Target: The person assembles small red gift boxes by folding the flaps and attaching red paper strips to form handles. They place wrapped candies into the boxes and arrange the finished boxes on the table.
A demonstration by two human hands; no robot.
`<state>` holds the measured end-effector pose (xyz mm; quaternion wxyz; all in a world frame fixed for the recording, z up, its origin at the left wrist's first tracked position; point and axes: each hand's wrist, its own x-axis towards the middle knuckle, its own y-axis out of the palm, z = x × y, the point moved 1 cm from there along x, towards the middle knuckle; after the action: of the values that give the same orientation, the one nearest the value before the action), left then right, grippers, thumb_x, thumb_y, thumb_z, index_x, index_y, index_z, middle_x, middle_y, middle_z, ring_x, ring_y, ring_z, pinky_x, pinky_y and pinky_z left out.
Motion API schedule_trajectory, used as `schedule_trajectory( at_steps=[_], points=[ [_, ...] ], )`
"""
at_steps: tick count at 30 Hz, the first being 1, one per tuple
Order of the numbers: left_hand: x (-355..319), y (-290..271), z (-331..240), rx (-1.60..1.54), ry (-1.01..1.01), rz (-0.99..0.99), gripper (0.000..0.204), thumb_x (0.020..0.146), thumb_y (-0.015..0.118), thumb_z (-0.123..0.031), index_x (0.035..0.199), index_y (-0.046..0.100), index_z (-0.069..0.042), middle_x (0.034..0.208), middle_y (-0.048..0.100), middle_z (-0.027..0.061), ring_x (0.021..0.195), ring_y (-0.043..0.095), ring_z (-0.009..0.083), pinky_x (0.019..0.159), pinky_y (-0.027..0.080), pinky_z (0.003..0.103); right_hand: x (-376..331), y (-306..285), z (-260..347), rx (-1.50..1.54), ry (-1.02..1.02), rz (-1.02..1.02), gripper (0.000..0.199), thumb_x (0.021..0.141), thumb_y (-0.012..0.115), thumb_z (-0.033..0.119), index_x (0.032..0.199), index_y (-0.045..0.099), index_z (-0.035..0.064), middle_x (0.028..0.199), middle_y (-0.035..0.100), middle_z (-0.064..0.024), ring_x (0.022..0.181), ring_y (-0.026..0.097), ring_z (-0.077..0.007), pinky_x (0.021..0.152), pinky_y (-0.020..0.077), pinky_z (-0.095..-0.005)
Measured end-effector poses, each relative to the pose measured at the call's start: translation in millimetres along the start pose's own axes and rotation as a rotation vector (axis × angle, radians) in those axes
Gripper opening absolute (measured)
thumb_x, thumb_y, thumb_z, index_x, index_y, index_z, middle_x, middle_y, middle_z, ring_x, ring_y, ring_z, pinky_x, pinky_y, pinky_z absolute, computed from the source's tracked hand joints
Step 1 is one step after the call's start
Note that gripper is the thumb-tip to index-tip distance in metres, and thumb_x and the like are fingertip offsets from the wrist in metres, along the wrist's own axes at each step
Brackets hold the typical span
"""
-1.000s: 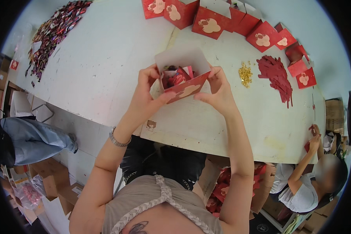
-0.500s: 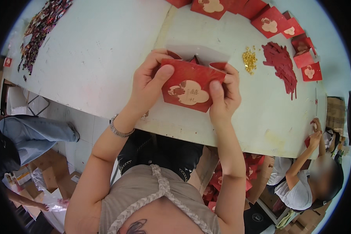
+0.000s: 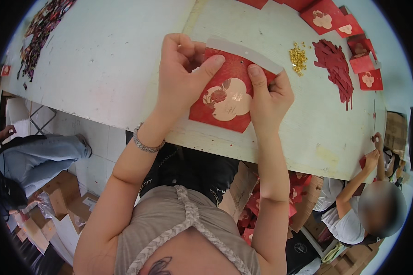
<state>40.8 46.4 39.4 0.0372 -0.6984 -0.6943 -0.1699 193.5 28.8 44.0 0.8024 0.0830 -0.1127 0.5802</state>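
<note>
Above the table's near edge, a red paper gift box with a cream flower-shaped panel is held between both hands. My left hand grips its upper left edge, thumb on the front and fingers curled behind. On the upper right edge, my right hand pinches with its thumb in front and fingers behind. A pale flap strip stands up behind the red top edge, and a small hole shows near that edge. The box's back is hidden.
Right on the white table lie small gold pieces and dark red strips. Red boxes line the far right edge. Colourful wrapped pieces are heaped far left. A co-worker sits at right; another person's jeans show left.
The box has risen a little and its front now faces me more squarely. Its open top has narrowed as the upper edges came together. Both hands moved slightly up and away.
</note>
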Motion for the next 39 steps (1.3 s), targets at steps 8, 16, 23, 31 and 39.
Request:
schedule_trajectory(
  at_steps=[8,16,23,31,39],
  points=[
    [5,3,-14,0.028,-0.223,0.185,0.021,0.09,0.058,-0.008,0.109,0.055,-0.001,0.092,0.065,0.0065,0.08,0.059,0.0075,0.067,0.049,0.021,-6,-1,-3,0.006,-0.03,-0.036,0.015,0.085,0.068,0.014,0.086,0.06,0.0011,0.072,0.059,0.0015,0.063,0.047,-0.0028,0.056,0.0392,-0.0184],
    [5,-4,-7,0.058,-0.027,0.212,0.012,0.089,0.055,-0.003,0.099,0.062,-0.003,0.087,0.065,0.0018,0.078,0.058,0.0065,0.07,0.047,0.02,1,-5,2,0.277,0.064,0.162,0.012,0.084,0.054,-0.006,0.093,0.061,-0.0014,0.095,0.065,-0.0082,0.079,0.057,-0.0084,0.069,0.047,-0.0218],
    [3,-5,3,0.142,0.011,0.207,0.02,0.083,0.048,0.007,0.085,0.067,-0.002,0.085,0.066,0.0033,0.077,0.059,0.0093,0.067,0.047,0.022,3,-12,-13,0.1,-0.089,0.254,0.022,0.079,0.046,-0.012,0.089,0.063,-0.0011,0.1,0.066,-0.0111,0.08,0.058,-0.0095,0.067,0.0456,-0.0194],
    [-4,-7,-9,0.353,0.209,0.239,0.021,0.078,0.051,0.008,0.088,0.066,-0.002,0.085,0.066,0.0056,0.077,0.06,0.0138,0.069,0.048,0.026,-6,-12,8,0.124,0.194,0.257,0.012,0.086,0.062,0.002,0.098,0.061,0.0014,0.094,0.065,-0.0035,0.079,0.059,-0.0065,0.068,0.0475,-0.0183],
    [-10,8,-33,0.01,-0.144,0.15,0.016,0.09,0.052,-0.006,0.098,0.065,-0.002,0.092,0.068,0.0053,0.082,0.061,0.011,0.075,0.049,0.025,-10,-13,12,0.037,-0.267,0.252,0.018,0.085,0.061,-0.004,0.103,0.06,-0.0013,0.096,0.068,-0.0086,0.088,0.064,-0.0112,0.076,0.0512,-0.0218]
  ],
)
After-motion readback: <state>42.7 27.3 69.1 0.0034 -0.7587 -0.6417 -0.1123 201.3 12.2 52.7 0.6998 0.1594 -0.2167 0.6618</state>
